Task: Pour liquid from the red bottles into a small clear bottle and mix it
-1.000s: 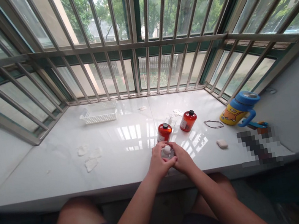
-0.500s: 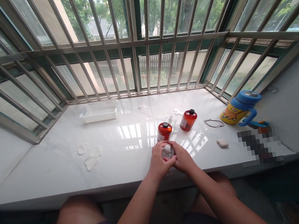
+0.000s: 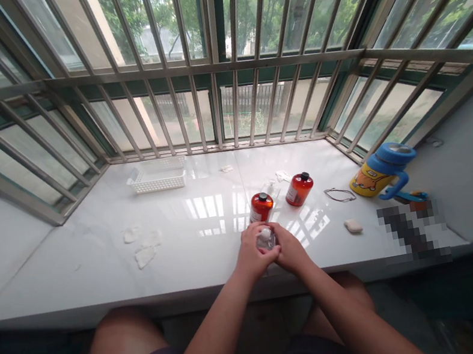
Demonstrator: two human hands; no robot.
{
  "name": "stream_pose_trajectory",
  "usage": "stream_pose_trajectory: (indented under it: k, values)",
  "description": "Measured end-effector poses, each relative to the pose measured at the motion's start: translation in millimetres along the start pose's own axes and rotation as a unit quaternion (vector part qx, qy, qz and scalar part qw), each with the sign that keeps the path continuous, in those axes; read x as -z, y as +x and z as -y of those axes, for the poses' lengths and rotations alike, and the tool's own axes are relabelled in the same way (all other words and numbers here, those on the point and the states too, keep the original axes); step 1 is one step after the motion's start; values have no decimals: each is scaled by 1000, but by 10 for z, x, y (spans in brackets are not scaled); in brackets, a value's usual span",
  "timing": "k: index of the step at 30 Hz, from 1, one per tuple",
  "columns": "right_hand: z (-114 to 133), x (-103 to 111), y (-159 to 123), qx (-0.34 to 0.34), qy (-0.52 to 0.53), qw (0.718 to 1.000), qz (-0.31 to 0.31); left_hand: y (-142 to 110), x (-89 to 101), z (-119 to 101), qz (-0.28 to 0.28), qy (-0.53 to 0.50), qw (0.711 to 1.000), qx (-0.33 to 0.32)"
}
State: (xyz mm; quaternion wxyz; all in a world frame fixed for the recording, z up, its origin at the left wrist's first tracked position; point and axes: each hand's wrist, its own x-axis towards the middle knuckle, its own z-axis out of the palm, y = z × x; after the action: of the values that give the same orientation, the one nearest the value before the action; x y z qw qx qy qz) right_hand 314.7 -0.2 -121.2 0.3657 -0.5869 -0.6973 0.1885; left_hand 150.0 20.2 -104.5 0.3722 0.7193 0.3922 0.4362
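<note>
Left hand [image 3: 248,252], right hand [image 3: 290,247]: grip wrapped round clear bottle [image 3: 267,241]; forward nudge could topple nearer red bottle [image 3: 261,207] just beyond.

The bottle [image 3: 268,240] I hold looks smooth, clear plastic; red bottles [image 3: 299,190], glossy; counter [image 3: 206,262], polished; window bars [image 3: 198,113], satiny metal.

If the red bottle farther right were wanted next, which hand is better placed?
Probably the right hand: it is nearer that red bottle, and the left hand would reach across it. Both hands surround the clear container.
</note>
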Motion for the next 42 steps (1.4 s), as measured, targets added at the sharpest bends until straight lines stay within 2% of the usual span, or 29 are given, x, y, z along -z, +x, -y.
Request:
stream_pose_trajectory:
  k: [4,13,32,42]
  values:
    - [15,15,-2,1,2,1000,3,-33,-23,3,-20,-18,999,36]
    - [23,14,5,-1,4,1000,4,-4,-11,25,-6,1,1000,-10]
    - [17,15,5,-1,18,1000,7,40,2,-17,0,5,1000,0]
    - [7,10,-9,0,-2,1000,3,-52,1,-8,5,26,1000,0]
